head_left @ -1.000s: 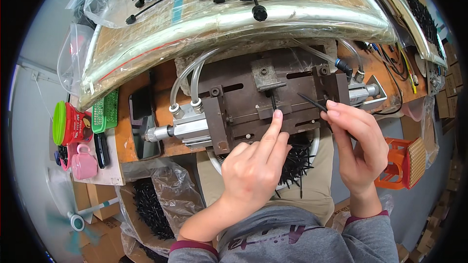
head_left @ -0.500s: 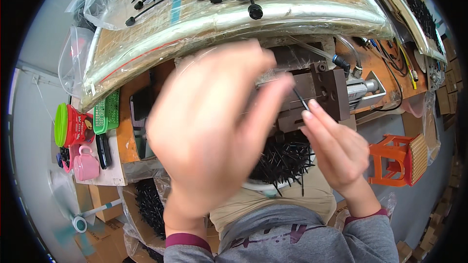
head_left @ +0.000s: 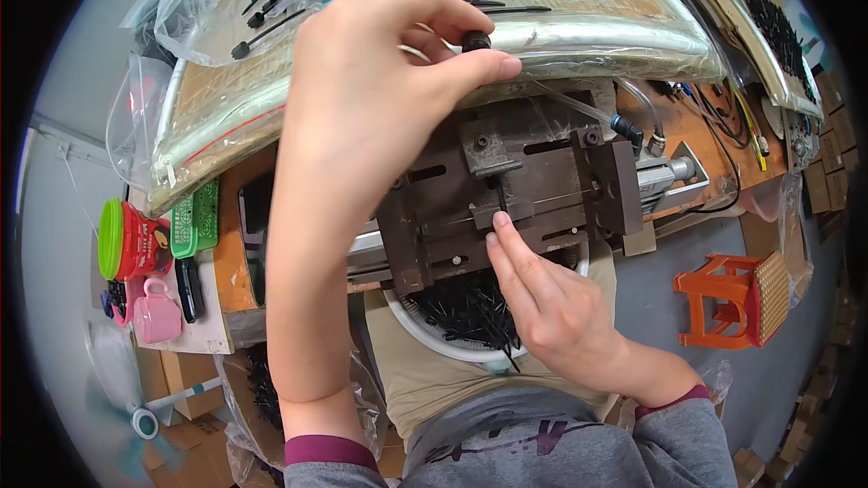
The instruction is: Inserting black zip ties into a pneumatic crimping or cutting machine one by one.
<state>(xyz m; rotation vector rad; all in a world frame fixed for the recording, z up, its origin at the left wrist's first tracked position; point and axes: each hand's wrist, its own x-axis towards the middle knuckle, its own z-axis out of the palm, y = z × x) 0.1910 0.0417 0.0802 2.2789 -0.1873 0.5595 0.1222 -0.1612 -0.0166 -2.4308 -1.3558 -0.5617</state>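
Observation:
Raised over the tray's near edge, my left hand (head_left: 380, 63) is closed, with thumb and forefinger on the dark round head of a black stemmed plastic part (head_left: 476, 40). My right hand (head_left: 565, 312) reaches to the middle of a dark metal clamping fixture (head_left: 542, 167). Its fingertips rest at the near end of a thin black stem (head_left: 501, 195) lying in the fixture's centre slot; the thumb is hidden. Below the fixture, a round white basin (head_left: 432, 343) on my lap holds many similar black parts (head_left: 466, 307).
A plastic-wrapped tray (head_left: 579, 34) heaped with black stemmed parts spans the far side. An air cylinder (head_left: 665, 176) with hoses sits right of the fixture. A green basket (head_left: 194, 226), red tub (head_left: 145, 244) and pink cup (head_left: 158, 314) stand left; an orange stool (head_left: 714, 303) stands right.
My left hand has moved up and away from the fixture to a round-headed part on the tray edge. My right hand has lowered leftward with the thin stem into the fixture.

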